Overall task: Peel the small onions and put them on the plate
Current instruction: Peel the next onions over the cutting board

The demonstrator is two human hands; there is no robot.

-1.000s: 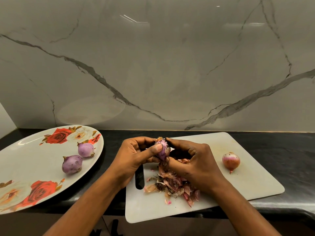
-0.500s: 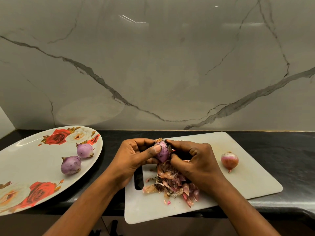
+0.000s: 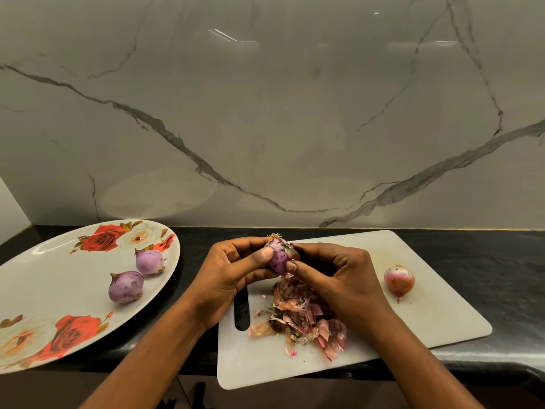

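Observation:
Above the white cutting board (image 3: 436, 314) my left hand (image 3: 233, 276) grips a small purple onion (image 3: 277, 256), thumb across its front. My right hand (image 3: 336, 276) pinches the onion's right side, where a bit of dry skin still clings. Loose pink and brown skins (image 3: 300, 317) lie piled on the board under both hands. One unpeeled reddish onion (image 3: 399, 280) sits on the board to the right. On the left, a big rose-patterned plate (image 3: 44, 276) carries two peeled purple onions (image 3: 126, 287) (image 3: 149, 262).
Board and plate rest on a black counter (image 3: 501, 261) against a grey marble wall. The board's near edge overhangs the counter front. A slot handle (image 3: 241, 314) is cut into the board's left side.
My hands stay in place over the board. The onion has turned a little between my fingers, showing more bare purple surface, and my right thumb sits lower on its side.

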